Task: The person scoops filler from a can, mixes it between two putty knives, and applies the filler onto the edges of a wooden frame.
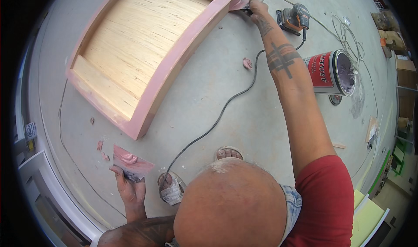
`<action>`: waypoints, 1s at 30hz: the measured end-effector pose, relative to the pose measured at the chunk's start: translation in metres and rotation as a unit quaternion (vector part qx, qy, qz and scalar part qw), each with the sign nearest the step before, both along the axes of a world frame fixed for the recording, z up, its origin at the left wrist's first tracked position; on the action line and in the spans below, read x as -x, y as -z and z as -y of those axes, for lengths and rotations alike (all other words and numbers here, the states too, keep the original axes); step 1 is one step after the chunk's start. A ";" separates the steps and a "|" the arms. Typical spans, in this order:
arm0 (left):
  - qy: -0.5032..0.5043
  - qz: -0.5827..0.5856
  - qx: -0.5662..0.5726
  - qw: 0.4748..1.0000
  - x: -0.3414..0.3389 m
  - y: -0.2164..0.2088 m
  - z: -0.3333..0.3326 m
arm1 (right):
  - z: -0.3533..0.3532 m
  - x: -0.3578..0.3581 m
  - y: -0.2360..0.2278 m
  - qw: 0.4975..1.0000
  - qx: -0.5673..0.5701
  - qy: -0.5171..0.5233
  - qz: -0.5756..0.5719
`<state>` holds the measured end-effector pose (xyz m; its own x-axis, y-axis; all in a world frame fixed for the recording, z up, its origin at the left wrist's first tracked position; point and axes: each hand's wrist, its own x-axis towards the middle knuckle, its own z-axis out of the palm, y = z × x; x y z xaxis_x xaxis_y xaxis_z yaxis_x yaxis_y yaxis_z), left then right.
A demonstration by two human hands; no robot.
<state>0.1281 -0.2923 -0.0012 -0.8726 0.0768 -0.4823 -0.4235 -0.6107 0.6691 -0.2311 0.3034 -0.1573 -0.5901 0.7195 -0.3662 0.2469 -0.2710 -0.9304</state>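
My left hand holds up a flat filler spreader, its face loaded with smeared pink body filler. My right hand reaches far forward, closed on a second spreader with pink on its blade. That blade is at the outer edge of a curved wooden panel, near its far right corner. A pink filler coat covers the panel's raised rim, while the inside is bare pale wood. The tip of the right spreader is partly hidden by the hand.
An orange and black sander stands right of my right hand; its black cord snakes across the floor. An open red filler can is beside my right forearm. Dropped filler lumps dot the concrete. A thin cable lies coiled at right.
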 end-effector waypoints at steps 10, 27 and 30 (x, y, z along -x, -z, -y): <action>0.001 0.002 -0.010 1.000 0.000 0.003 -0.006 | -0.016 0.002 -0.061 0.986 -0.013 -0.101 -0.136; 0.230 -0.004 -0.212 0.950 0.084 -0.028 -0.082 | 0.237 -0.273 -0.189 0.555 -0.565 -0.386 -0.473; 0.233 -0.015 -0.110 0.966 0.087 -0.031 -0.087 | 0.267 -0.297 -0.164 0.545 -0.589 -0.367 -0.471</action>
<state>0.0413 -0.2052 0.0302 -0.7322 0.5620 -0.3847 -0.6689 -0.4873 0.5613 0.0655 0.0368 0.0072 -0.4044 -0.4286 0.8079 -0.8502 0.5018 -0.1594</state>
